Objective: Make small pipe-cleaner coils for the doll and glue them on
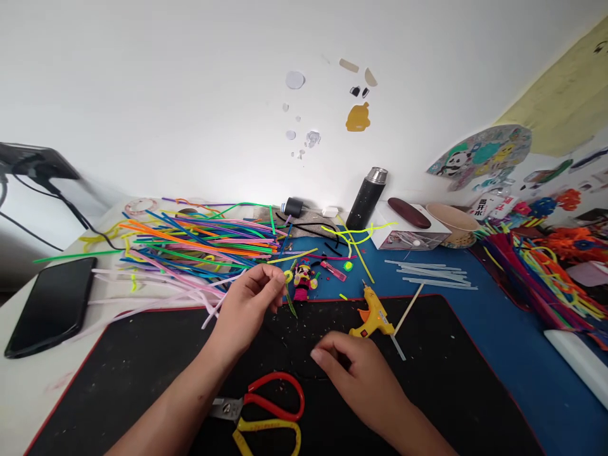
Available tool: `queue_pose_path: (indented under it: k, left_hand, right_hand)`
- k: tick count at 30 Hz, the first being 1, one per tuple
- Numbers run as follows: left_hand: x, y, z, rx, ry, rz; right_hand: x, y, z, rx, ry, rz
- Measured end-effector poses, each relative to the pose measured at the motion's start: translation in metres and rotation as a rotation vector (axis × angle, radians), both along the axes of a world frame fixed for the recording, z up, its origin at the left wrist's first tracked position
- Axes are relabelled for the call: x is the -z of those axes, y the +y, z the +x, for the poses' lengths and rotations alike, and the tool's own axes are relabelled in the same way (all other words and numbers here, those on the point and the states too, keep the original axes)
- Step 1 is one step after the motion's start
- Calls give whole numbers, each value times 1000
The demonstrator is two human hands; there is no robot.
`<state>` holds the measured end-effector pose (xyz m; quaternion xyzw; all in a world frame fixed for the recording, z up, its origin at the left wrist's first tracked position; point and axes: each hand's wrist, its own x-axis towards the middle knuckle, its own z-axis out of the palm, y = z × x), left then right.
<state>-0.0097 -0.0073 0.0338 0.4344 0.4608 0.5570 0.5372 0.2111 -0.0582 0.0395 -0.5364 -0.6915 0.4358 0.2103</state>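
My left hand point(251, 301) is closed in a pinch at the near side of the doll, with a small yellow pipe cleaner curl point(288, 277) at its fingertips. Just beyond it stands a small pipe cleaner doll point(303, 280) in pink and black. A green leaf-like strip point(291, 304) shows beside the fingers. Lower on the black mat, my right hand point(354, 367) has its thumb and forefinger brought together; whatever is between them, if anything, cannot be made out. Behind that hand lies a yellow hot glue gun point(375, 315). Scissors with red and yellow handles point(275, 396) rest between my forearms.
Many coloured pipe cleaners point(204, 240) are heaped at the back left, near a black phone point(51, 304). Clear glue sticks point(434, 273) lie right of the glue gun. A black thermos point(365, 199) and a white box point(408, 227) stand against the wall.
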Motion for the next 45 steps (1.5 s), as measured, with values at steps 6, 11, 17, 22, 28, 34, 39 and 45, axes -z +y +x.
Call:
queue_pose_path:
  k: [6,11,17,22,28,34,39,45]
  left_hand:
    - [1,-1,3,-2,-32,8]
    - [7,1,3,-67,-93,-9]
    - [9,0,5,-68,-129,-43]
    - [10,1,9,-43,-99,-50]
    - [12,0,11,-44,-83,-62]
    - [10,-2,11,-3,-34,-70]
    - [6,0,7,-5,66,-58]
    - [2,0,2,-93,269,41]
  right_hand:
    - [8,44,-48,140,539,-168]
    - [8,63,-67,177,704,-213]
    - [12,69,-71,242,775,-216]
    - [17,71,-70,252,820,-217]
    - [19,70,-68,239,835,-216]
    - [21,71,-66,233,831,-207]
    - [22,73,-61,240,783,-135]
    - [21,72,-58,232,763,-112]
